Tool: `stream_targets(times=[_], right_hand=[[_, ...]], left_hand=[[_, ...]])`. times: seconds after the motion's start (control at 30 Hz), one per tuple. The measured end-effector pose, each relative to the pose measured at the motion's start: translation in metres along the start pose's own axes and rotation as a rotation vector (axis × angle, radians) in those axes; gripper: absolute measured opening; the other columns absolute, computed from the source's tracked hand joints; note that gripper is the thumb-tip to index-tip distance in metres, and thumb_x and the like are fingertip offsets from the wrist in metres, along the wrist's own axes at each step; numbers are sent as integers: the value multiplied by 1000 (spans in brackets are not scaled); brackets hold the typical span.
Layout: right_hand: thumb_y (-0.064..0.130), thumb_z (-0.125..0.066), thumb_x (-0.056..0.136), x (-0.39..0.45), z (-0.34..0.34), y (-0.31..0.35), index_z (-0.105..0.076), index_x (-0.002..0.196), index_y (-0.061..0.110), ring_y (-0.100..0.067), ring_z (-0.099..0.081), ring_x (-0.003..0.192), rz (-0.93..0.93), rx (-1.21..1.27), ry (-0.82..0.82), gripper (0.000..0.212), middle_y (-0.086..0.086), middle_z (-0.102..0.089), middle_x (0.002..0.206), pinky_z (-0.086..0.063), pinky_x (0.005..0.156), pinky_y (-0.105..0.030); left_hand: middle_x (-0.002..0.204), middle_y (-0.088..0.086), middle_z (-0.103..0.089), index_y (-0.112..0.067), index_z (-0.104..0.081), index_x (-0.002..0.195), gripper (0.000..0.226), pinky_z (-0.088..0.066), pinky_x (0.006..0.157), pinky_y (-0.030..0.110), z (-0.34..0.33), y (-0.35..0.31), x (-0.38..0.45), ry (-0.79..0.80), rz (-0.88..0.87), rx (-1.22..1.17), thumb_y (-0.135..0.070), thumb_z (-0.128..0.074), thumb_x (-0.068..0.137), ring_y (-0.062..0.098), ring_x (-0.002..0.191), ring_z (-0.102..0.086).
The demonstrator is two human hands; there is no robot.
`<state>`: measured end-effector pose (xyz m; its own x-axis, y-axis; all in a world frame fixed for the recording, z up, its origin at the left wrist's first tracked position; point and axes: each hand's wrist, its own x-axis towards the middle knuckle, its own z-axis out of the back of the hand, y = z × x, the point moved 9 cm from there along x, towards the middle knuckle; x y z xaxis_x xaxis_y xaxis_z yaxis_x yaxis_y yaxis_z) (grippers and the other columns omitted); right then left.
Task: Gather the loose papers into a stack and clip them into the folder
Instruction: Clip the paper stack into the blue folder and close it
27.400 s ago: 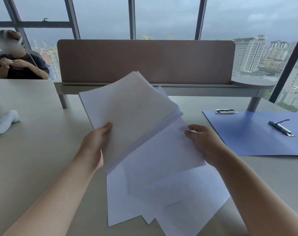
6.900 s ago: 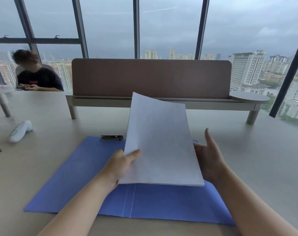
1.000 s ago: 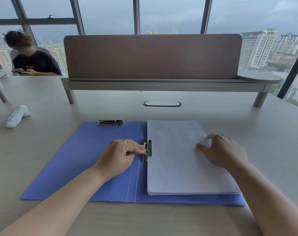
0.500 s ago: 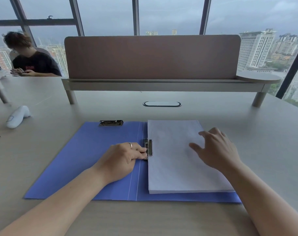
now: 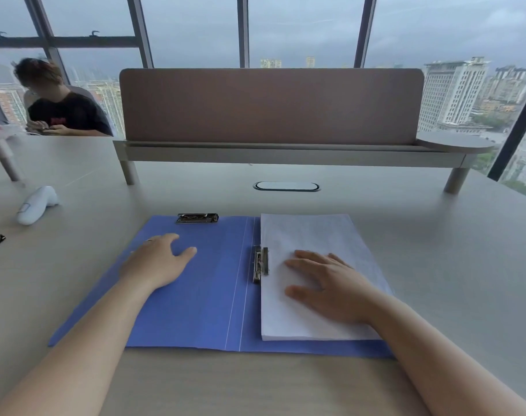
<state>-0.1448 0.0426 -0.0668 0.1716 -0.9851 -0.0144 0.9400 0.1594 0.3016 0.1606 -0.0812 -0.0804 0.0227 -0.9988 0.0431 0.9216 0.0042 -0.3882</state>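
Left hand (image 5: 158, 262) is lying flat on the folder's (image 5: 207, 298) left cover, fingers spread and relaxed, holding nothing. Half a second ago it was curled at the side clip (image 5: 260, 264), thumb and finger working the lever; it is now well apart from it, off to the left.

Right hand (image 5: 330, 288) is resting palm-down on the stack (image 5: 312, 232), fingers spread, gripping nothing. A moment back it was hovering with fingertips only; now it is pressing flat across the middle of the sheets.

Stack is sitting squared on the folder's right cover, left edge running along the spine creases. Clip is lying down across that left edge, its bar overlapping the paper margin. Looks closed onto the sheets, though how firmly it is biting cannot be read from this view.

A second clip (image 5: 197, 218) is sitting unused at the top edge of the left cover. Folder is lying open on the desk (image 5: 435, 235).

Reading: the release of the lever suggests the clipping step is finishing. Papers are gathered and apparently fastened; what may be remaining is closing the cover.
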Motion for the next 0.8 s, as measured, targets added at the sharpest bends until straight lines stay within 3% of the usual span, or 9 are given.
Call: stream_targets(times=[0.13,0.2,0.3,0.4,0.47,0.57,0.7,0.73,0.8], right_hand=[[66,-45,92,2,-3,-3,-33,149,48,-1,-20,148,-7,-1,10,61,25,-20,161,-3,122,-26],[73,-43,88,3,-5,-5,-33,148,49,-1,-20,148,-17,3,20,65,26,-20,160,-4,122,-26],[88,-23,70,5,-7,-7,-34,146,51,0,-22,148,-11,-13,10,85,28,-21,160,-5,123,-27],[82,-29,79,6,-10,-4,-30,146,53,1,-20,148,-11,-36,2,73,28,-19,160,-4,123,-27],[86,-23,74,7,-12,-3,-29,147,54,0,-20,149,-18,-43,7,79,29,-18,160,-4,123,-26],[90,-18,70,9,-12,-2,-32,145,54,-3,-24,148,-32,-42,-16,84,27,-22,160,-9,122,-27],[79,-28,81,12,-7,8,-40,142,50,-11,-33,144,-58,-75,-88,69,19,-33,156,-20,119,-31],[74,-33,86,13,-6,12,-42,141,49,-13,-34,143,-57,-82,-109,61,17,-35,155,-21,118,-32],[67,-39,92,16,-6,21,-45,138,46,-16,-36,141,-50,-78,-129,52,15,-39,152,-24,116,-33]], left_hand=[[155,0,-40,-25,-36,149,85,-35,112,45,14,56,8,-7,223,-54,-72,-49,79,29,142,-36],[154,-1,-42,-24,-38,148,82,-36,111,43,22,55,3,-31,224,-124,-68,-54,80,28,140,-38],[154,-3,-41,-22,-41,147,73,-38,109,38,27,39,-6,-18,177,-270,-56,-60,85,23,139,-40],[150,-4,-44,-22,-47,143,68,-40,102,33,39,37,-9,-41,179,-426,-50,-67,84,19,131,-47],[147,-3,-47,-24,-53,139,63,-39,96,29,49,38,-9,-32,167,-508,-47,-70,82,14,116,-50],[144,-3,-49,-33,-62,127,55,-33,97,30,76,33,-13,68,92,-574,-50,-75,77,12,116,-45],[146,-13,-47,-46,-61,124,90,-29,107,29,124,-3,-41,306,-138,-668,-72,-83,41,6,139,-35],[146,-11,-49,-43,-59,128,90,-37,103,27,136,-18,-48,355,-221,-775,-67,-84,45,8,137,-42],[139,-10,-60,-36,-57,133,66,-52,91,27,152,-53,-67,423,-366,-998,-52,-75,72,12,126,-58]])
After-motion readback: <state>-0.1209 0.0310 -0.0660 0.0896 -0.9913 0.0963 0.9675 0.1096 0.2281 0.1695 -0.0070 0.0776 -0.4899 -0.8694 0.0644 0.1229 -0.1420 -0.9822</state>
